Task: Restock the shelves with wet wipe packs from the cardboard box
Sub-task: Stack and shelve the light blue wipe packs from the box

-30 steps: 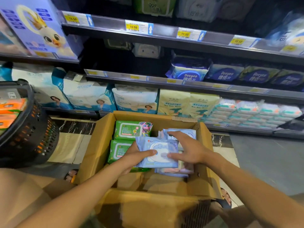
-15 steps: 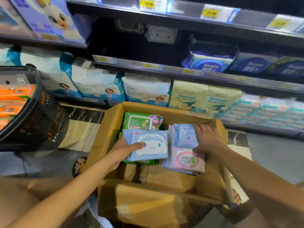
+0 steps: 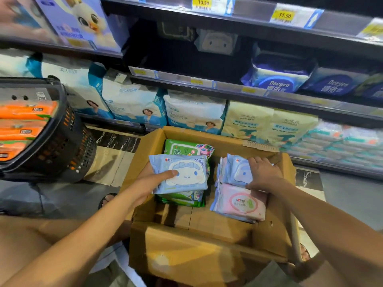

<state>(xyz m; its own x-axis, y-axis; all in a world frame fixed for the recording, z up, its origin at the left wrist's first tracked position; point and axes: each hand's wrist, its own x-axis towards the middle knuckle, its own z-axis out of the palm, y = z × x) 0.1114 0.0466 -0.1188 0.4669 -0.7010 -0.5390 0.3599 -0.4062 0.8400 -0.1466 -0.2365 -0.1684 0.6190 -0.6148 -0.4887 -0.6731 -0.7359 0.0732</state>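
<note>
An open cardboard box point(image 3: 275, 235) stands on the floor below the shelves. My left hand point(image 3: 152, 184) grips a light blue wet wipe pack point(image 3: 182, 172) with a cartoon face, thumb on top, above a stack of green packs point(image 3: 184, 149). My right hand point(image 3: 264, 172) rests on a second blue pack point(image 3: 236, 169) at the box's right side, fingers curled over its far edge. A pink pack point(image 3: 241, 200) lies just in front of that hand on a small stack.
A black basket point(image 3: 62, 141) with orange packs stands at the left. Shelves point(image 3: 228, 84) ahead hold large white and yellow bags and blue Deeyeo packs; a dark gap shows on the middle shelf. A sandalled foot point(image 3: 106, 198) is beside the box.
My left hand took the blue cartoon pack to the left over the green packs. My right hand let go of it and moved to the stack on the right. The view tilted down.
</note>
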